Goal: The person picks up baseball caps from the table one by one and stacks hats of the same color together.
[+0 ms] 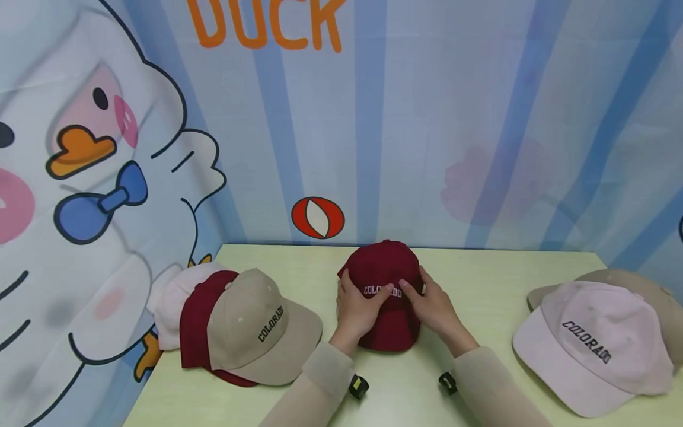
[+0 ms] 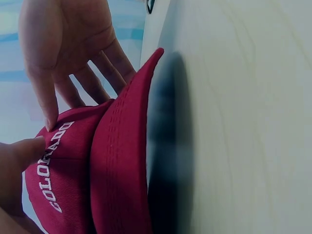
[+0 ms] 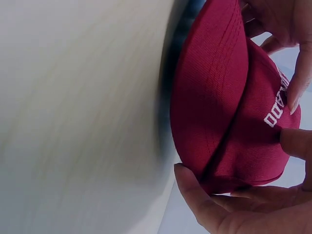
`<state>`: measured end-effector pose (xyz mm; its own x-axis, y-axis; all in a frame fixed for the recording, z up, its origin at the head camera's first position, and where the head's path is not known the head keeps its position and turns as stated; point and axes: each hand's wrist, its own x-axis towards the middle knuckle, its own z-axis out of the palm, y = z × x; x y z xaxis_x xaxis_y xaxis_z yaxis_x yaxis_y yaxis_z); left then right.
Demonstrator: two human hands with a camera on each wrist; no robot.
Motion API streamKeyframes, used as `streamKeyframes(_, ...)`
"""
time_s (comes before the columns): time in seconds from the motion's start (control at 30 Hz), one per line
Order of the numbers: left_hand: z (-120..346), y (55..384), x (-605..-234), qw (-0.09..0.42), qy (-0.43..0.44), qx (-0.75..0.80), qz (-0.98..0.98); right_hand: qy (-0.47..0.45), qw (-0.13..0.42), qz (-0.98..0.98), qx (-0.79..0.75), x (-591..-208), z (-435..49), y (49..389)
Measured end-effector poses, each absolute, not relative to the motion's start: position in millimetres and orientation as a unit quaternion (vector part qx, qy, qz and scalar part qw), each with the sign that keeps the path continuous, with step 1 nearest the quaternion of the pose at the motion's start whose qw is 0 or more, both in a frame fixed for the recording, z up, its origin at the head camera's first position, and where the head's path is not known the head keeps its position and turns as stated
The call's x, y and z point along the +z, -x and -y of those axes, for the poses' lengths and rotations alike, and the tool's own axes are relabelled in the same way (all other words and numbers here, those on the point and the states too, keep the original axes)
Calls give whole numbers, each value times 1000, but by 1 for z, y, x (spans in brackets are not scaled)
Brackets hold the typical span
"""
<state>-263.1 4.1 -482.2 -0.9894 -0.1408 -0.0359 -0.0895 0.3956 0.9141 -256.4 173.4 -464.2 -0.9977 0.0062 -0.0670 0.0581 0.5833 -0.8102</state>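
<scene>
A maroon baseball cap [image 1: 386, 261] with white COLORADO lettering stands near the back middle of the table, its brim [image 2: 122, 170] pointing toward the person. My left hand [image 1: 356, 308] holds the crown's left side, thumb across the front by the lettering. On the opposite side my right hand [image 1: 434, 305] grips the crown, its thumb also pressed on the front panel. The right wrist view shows the right fingers [image 3: 200, 200] curved around the cap's edge, where brim meets crown. A shadowed gap shows under the brim in the left wrist view.
To the left, a beige cap [image 1: 242, 320] overlaps another maroon cap [image 1: 194, 326] and a white cap [image 1: 171, 302]. At the right, a pale pinkish cap [image 1: 608, 338] lies over a beige cap [image 1: 624, 277]. A printed cloth backdrop [image 1: 427, 118] rises behind the table [image 1: 480, 267].
</scene>
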Motion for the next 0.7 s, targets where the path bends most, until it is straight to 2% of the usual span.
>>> streamKeyframes(0.7, 23, 275, -490, 43, -88, -548, 831, -6, 58, -873, -485, -471, -144, 271)
